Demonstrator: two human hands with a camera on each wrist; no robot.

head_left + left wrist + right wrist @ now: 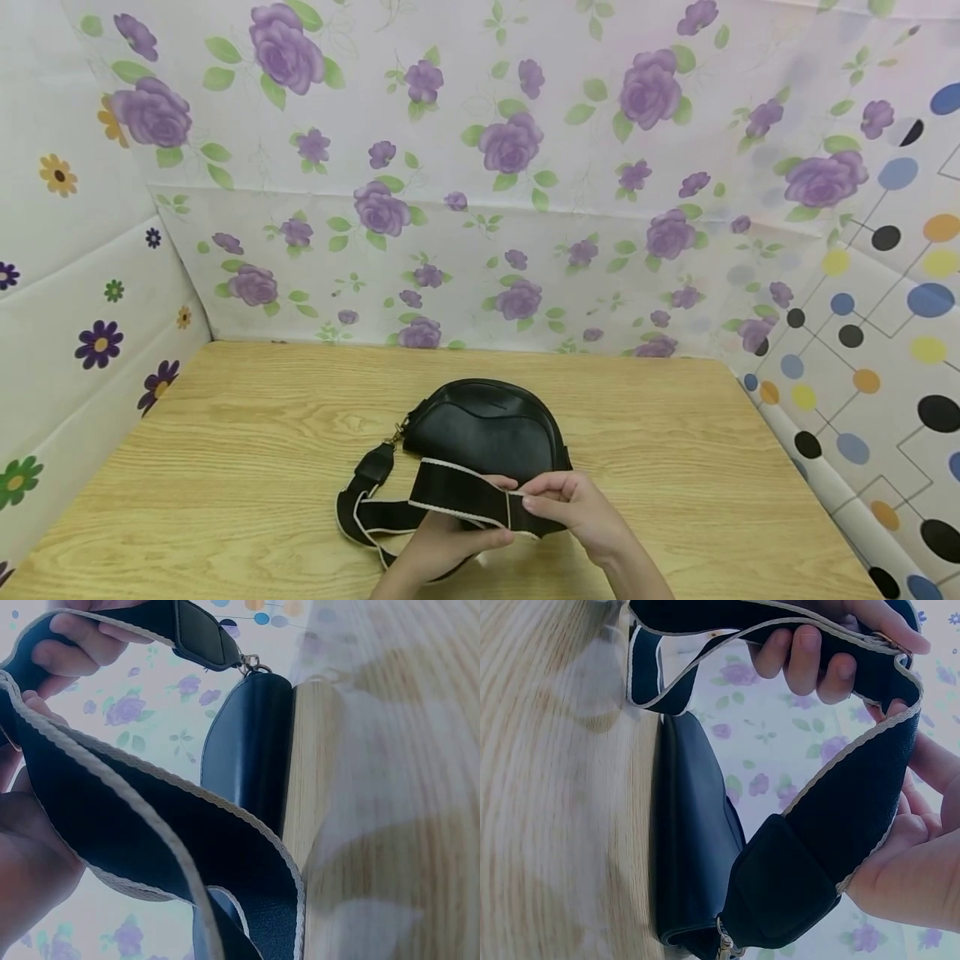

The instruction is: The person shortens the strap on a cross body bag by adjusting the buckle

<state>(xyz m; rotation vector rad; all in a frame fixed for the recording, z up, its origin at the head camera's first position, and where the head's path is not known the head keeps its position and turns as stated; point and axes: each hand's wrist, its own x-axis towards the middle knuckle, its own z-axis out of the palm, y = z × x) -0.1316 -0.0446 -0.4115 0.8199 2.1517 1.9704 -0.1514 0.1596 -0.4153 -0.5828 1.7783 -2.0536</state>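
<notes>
A black half-moon handbag sits on the wooden table, its curved top towards the back. Its wide black shoulder strap, edged in white, is clipped on by metal hooks and loops in front of the bag. My left hand grips the strap near its thin metal slider. Just right of the slider, my right hand pinches the strap between thumb and fingers. In the right wrist view, a leather end tab joins the strap to the bag's hook. Strap folds partly hide the left palm.
The light wood table carries the bag near its front middle. A sheet with purple roses hangs behind it. Flowered cloth stands on the left, and a dotted sheet on the right. A slack strap loop lies left of the hands.
</notes>
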